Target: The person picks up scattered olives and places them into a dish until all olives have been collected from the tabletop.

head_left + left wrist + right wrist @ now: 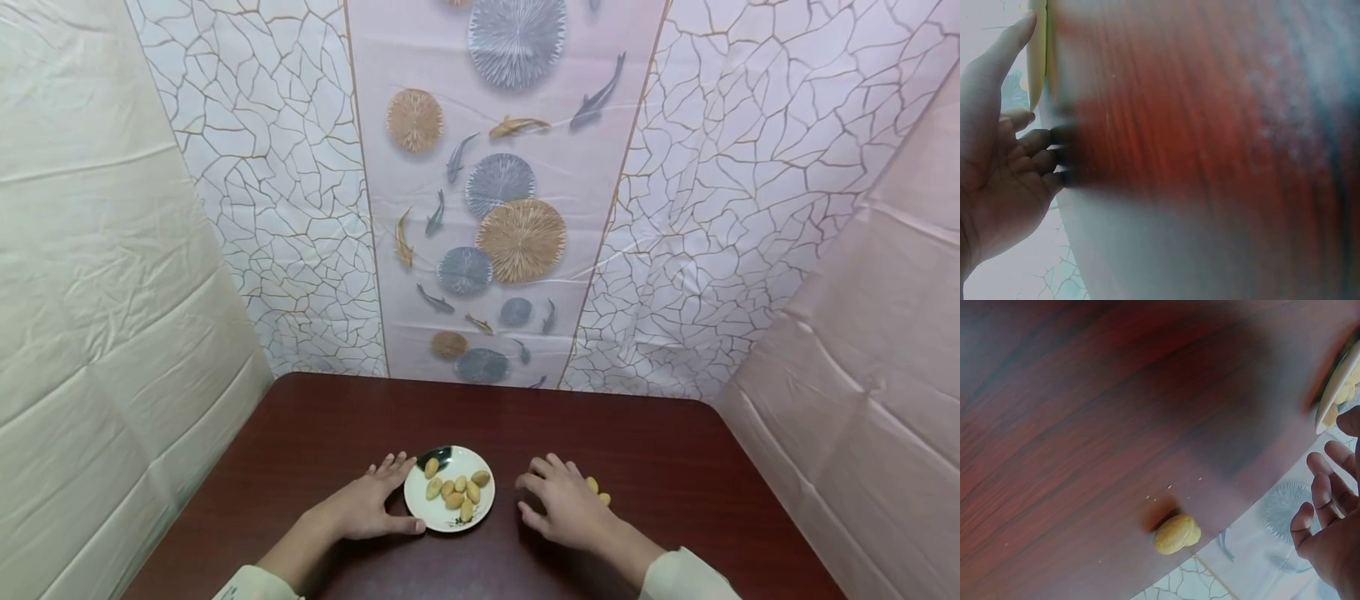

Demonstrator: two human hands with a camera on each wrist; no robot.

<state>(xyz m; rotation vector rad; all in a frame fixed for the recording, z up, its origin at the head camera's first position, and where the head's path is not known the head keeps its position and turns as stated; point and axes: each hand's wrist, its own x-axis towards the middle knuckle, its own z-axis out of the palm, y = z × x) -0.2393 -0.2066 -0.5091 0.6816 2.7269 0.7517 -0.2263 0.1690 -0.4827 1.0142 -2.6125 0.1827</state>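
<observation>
Beside the plate [420, 508], left hand [367, 504] rests open, touching its rim

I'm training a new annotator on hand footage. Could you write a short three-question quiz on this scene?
1. True or false: the left hand touches the small round white plate of yellow-brown nut-like pieces.
2. Multiple choice: where do the loose yellow-brown pieces off the plate lie? A) on the dark red-brown wooden table beside the right hand; B) in the left palm; C) at the table's far edge.
3. Fill in: both hands lie with fingers spread, gripping ____.

Key: 1 true, its thumb lies against the rim; 2 A; 3 nothing.
</observation>
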